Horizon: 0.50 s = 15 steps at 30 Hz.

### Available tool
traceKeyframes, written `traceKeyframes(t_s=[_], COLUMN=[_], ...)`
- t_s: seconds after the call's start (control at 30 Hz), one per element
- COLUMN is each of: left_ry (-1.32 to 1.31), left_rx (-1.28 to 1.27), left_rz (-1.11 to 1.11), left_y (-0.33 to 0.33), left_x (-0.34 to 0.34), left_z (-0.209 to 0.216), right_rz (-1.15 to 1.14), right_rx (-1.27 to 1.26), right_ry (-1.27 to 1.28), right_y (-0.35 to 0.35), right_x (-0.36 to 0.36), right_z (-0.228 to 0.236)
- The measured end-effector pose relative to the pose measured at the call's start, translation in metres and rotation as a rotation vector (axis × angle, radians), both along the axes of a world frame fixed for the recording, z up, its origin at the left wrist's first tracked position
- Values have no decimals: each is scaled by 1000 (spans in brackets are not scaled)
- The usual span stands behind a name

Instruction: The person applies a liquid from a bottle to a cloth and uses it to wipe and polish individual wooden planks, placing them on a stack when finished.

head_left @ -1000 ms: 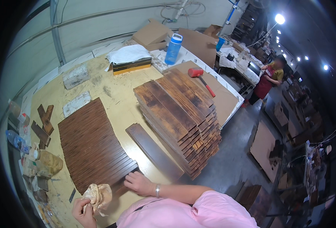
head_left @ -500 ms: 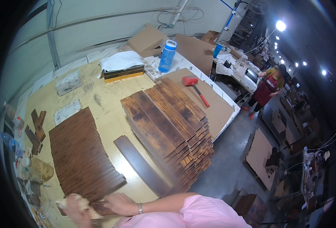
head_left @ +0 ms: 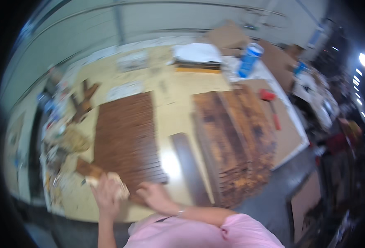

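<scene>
My left hand (head_left: 107,196) presses a crumpled cream cloth (head_left: 122,191) onto a narrow brown wood plank (head_left: 88,168), whose left end sticks out beyond the cloth. At the plank's other end, the curled fingers of my right hand (head_left: 156,198) hold it, though blur softens the grip. Just beyond both hands lies a sheet-like row of dark brown planks (head_left: 126,132) set side by side. One loose dark plank (head_left: 190,169) rests to its right. Farther right stands a tall stack of mottled brown planks (head_left: 228,132).
A red mallet (head_left: 269,99) lies on cardboard at the right. At the back are a blue bottle (head_left: 249,61), a box topped with white cloth (head_left: 197,56) and white blocks (head_left: 133,61). Bottles and a yellowish jug (head_left: 76,139) crowd the left edge, near small wood pieces (head_left: 83,101).
The whole view has swung, so the table sits farther right and the picture is blurred. My left hand and cloth have slid rightward along the plank, baring its left end.
</scene>
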<state>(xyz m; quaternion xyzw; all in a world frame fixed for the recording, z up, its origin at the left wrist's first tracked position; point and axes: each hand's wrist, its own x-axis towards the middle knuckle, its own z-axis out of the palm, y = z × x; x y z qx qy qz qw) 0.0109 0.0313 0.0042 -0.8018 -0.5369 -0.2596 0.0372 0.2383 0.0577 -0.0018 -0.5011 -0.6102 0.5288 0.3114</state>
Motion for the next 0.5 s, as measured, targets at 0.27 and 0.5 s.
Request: traceKeyframes(t_s=[0.27,0.5], left_ry=[-792,-1256], left_rx=[141,-80], left_rz=[498,189], left_y=[44,94], left_x=[-131,-32], left_z=[43,69], right_rz=[55,346], right_rx=[-218,-1001], right_ry=[596,975], right_y=[3,57], right_x=[-13,-14], right_z=[-7,-2])
